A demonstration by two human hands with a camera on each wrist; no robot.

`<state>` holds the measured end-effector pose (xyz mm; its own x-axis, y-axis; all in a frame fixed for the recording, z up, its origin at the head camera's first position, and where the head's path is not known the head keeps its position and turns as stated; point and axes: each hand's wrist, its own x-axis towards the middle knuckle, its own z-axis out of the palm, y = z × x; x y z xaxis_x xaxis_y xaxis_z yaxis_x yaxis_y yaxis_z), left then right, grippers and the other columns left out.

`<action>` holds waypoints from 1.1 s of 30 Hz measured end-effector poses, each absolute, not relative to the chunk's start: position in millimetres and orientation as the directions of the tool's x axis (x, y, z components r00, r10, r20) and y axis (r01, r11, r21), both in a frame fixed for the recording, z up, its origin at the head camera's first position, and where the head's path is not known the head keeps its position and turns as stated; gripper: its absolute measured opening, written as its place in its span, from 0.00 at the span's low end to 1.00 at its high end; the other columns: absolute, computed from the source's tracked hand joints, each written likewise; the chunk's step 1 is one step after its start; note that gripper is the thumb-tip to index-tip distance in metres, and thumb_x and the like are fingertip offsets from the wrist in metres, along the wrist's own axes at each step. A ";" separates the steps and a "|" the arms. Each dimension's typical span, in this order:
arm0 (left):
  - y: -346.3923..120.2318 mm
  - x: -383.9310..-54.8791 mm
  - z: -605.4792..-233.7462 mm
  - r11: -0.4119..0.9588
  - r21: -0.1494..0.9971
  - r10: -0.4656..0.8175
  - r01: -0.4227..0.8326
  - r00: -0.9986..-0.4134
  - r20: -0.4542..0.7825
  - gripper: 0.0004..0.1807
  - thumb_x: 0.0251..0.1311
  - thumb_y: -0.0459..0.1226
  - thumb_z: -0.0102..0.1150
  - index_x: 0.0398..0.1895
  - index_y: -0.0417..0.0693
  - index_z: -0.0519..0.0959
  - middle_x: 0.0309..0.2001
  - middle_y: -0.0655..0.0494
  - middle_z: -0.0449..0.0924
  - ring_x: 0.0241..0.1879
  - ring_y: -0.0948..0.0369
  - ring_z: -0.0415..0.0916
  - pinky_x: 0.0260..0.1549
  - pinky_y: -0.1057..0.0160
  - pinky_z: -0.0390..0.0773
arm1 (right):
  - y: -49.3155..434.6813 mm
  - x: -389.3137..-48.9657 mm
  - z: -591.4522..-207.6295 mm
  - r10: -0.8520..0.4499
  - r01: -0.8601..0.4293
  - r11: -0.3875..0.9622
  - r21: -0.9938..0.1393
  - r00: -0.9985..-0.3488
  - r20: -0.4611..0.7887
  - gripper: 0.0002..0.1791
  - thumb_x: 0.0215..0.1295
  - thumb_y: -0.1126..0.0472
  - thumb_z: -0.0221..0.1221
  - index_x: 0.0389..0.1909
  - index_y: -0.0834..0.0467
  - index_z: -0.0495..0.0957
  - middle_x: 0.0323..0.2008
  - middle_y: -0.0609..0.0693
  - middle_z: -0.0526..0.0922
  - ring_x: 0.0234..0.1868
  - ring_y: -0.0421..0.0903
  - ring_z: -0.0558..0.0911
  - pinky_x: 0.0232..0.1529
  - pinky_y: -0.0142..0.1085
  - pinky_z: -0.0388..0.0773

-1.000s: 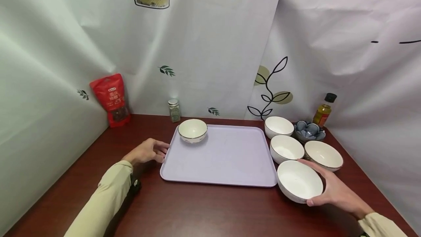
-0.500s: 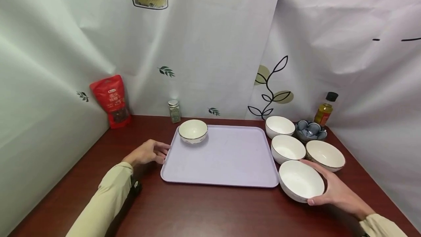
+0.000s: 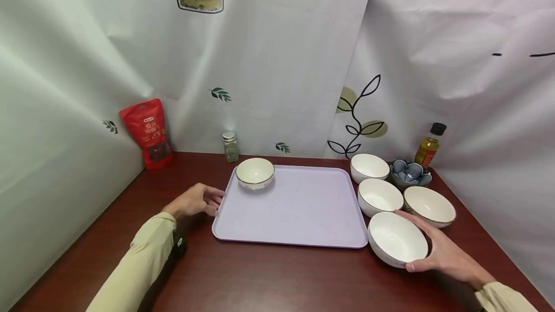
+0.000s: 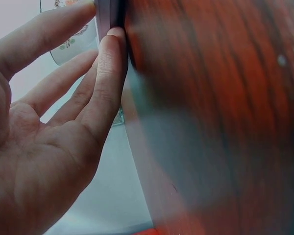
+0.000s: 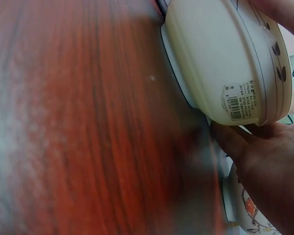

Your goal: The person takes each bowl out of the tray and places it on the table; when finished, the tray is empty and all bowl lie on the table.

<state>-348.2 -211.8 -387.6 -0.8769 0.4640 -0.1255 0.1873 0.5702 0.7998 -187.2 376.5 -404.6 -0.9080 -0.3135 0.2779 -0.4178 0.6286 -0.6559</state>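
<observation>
My right hand (image 3: 446, 254) spans the side of a white bowl (image 3: 396, 240), thumb at the near side and fingers at the far side. In the right wrist view that bowl (image 5: 215, 54) shows a barcode sticker and a leaf pattern outside, and its foot is at the table surface. My left hand (image 3: 197, 200) touches the left edge of a pale lilac tray (image 3: 299, 206) with fairly straight fingers. The left wrist view has the fingertips (image 4: 112, 41) right at the tray's rim. On the tray's back left corner stands a white bowl (image 3: 255, 173) with a dark rim.
Right of the tray stand more white bowls (image 3: 379, 196), (image 3: 369, 166), (image 3: 429, 204), close together. Behind them are a blue-grey petal-shaped bowl (image 3: 409, 173) and an oil bottle (image 3: 428, 147). A spice jar (image 3: 231, 147) and a red pouch (image 3: 149, 133) stand along the back cloth.
</observation>
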 end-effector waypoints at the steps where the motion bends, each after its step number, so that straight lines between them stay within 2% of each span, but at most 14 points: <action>1: -211.9 -348.2 -387.9 0.570 0.799 0.465 0.190 -0.877 -0.123 0.32 0.49 0.23 0.70 0.61 0.24 0.74 0.46 0.36 0.84 0.42 0.54 0.85 0.43 0.59 0.87 | 376.5 -187.2 -404.4 -0.314 -0.417 0.626 -0.659 -0.908 0.277 0.57 0.40 0.65 0.75 0.76 0.49 0.60 0.67 0.27 0.66 0.62 0.21 0.65 0.53 0.14 0.59; 13: -212.8 -346.8 -386.6 0.590 0.786 0.451 0.184 -0.883 -0.131 0.32 0.49 0.23 0.70 0.60 0.24 0.74 0.46 0.37 0.84 0.41 0.54 0.85 0.42 0.58 0.87 | 374.1 -189.5 -403.2 -0.311 -0.408 0.638 -0.653 -0.912 0.267 0.57 0.41 0.64 0.75 0.76 0.47 0.59 0.67 0.25 0.64 0.63 0.20 0.63 0.53 0.14 0.57; 16: -212.4 -347.2 -386.6 0.584 0.789 0.458 0.193 -0.880 -0.124 0.32 0.49 0.23 0.70 0.60 0.24 0.74 0.46 0.36 0.84 0.41 0.54 0.85 0.42 0.59 0.87 | 374.7 -188.2 -400.5 -0.322 -0.409 0.666 -0.623 -0.912 0.255 0.58 0.43 0.62 0.75 0.77 0.47 0.57 0.69 0.27 0.63 0.62 0.18 0.62 0.53 0.13 0.56; 18: -211.8 -347.6 -386.8 0.571 0.795 0.475 0.203 -0.872 -0.118 0.32 0.49 0.23 0.69 0.60 0.23 0.73 0.46 0.35 0.84 0.42 0.54 0.85 0.42 0.60 0.87 | 375.4 -185.5 -396.8 -0.340 -0.420 0.714 -0.560 -0.907 0.247 0.60 0.44 0.56 0.78 0.79 0.48 0.55 0.72 0.37 0.64 0.63 0.17 0.60 0.54 0.11 0.55; 20: -211.8 -347.3 -387.8 0.559 0.803 0.485 0.209 -0.867 -0.112 0.32 0.49 0.23 0.68 0.60 0.22 0.73 0.46 0.35 0.84 0.42 0.54 0.85 0.41 0.61 0.87 | 374.2 -181.3 -388.3 -0.347 -0.401 0.801 -0.445 -0.916 0.202 0.64 0.43 0.46 0.79 0.79 0.49 0.52 0.74 0.46 0.64 0.66 0.23 0.62 0.55 0.14 0.60; 22: -211.7 -346.9 -388.2 0.551 0.808 0.486 0.208 -0.867 -0.109 0.32 0.48 0.23 0.68 0.60 0.22 0.73 0.46 0.35 0.84 0.42 0.53 0.85 0.40 0.61 0.87 | 369.9 -176.7 -375.3 -0.334 -0.352 0.875 -0.332 -0.936 0.114 0.68 0.39 0.39 0.78 0.80 0.51 0.51 0.74 0.57 0.65 0.71 0.36 0.66 0.61 0.25 0.69; 23: -211.6 -346.9 -388.4 0.551 0.809 0.483 0.205 -0.869 -0.109 0.32 0.48 0.22 0.68 0.60 0.22 0.73 0.45 0.35 0.84 0.42 0.53 0.85 0.40 0.61 0.87 | 367.0 -175.0 -367.2 -0.319 -0.326 0.906 -0.271 -0.945 0.069 0.69 0.37 0.37 0.78 0.79 0.52 0.52 0.72 0.61 0.67 0.70 0.44 0.70 0.60 0.33 0.74; 25: -211.8 -347.2 -388.8 0.558 0.804 0.476 0.205 -0.873 -0.108 0.32 0.48 0.23 0.68 0.60 0.23 0.74 0.45 0.36 0.84 0.42 0.54 0.85 0.40 0.61 0.87 | 358.4 -172.4 -348.6 -0.274 -0.265 0.949 -0.172 -0.961 -0.034 0.66 0.39 0.35 0.76 0.78 0.53 0.55 0.69 0.61 0.71 0.62 0.57 0.77 0.53 0.49 0.80; 27: -211.9 -347.6 -388.9 0.564 0.801 0.468 0.202 -0.877 -0.108 0.32 0.48 0.23 0.68 0.60 0.23 0.74 0.45 0.36 0.84 0.41 0.54 0.85 0.40 0.61 0.87 | 346.3 -170.3 -332.0 -0.238 -0.228 0.967 -0.114 -0.968 -0.078 0.61 0.41 0.37 0.76 0.75 0.55 0.60 0.65 0.60 0.75 0.58 0.60 0.79 0.47 0.57 0.80; 30: -212.9 -348.0 -389.1 0.565 0.799 0.469 0.205 -0.877 -0.107 0.31 0.48 0.23 0.68 0.60 0.24 0.74 0.46 0.36 0.84 0.42 0.54 0.85 0.41 0.60 0.87 | 321.8 -171.1 -311.8 -0.257 -0.256 0.966 -0.035 -0.966 -0.038 0.54 0.43 0.37 0.75 0.71 0.53 0.67 0.57 0.57 0.82 0.53 0.56 0.82 0.42 0.52 0.81; 33: -211.8 -347.6 -389.3 0.561 0.803 0.468 0.200 -0.877 -0.108 0.32 0.49 0.23 0.68 0.61 0.23 0.74 0.46 0.36 0.84 0.42 0.53 0.85 0.42 0.60 0.87 | 289.4 -177.1 -296.8 -0.369 -0.369 0.929 -0.007 -0.929 0.036 0.47 0.47 0.40 0.74 0.68 0.54 0.71 0.52 0.52 0.85 0.51 0.53 0.83 0.43 0.50 0.81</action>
<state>-347.6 -211.8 -389.3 -0.8770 0.4682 -0.1080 0.2004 0.5606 0.8035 -177.1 289.4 -296.8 -0.9288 -0.3687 0.0363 -0.3692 0.9293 -0.0068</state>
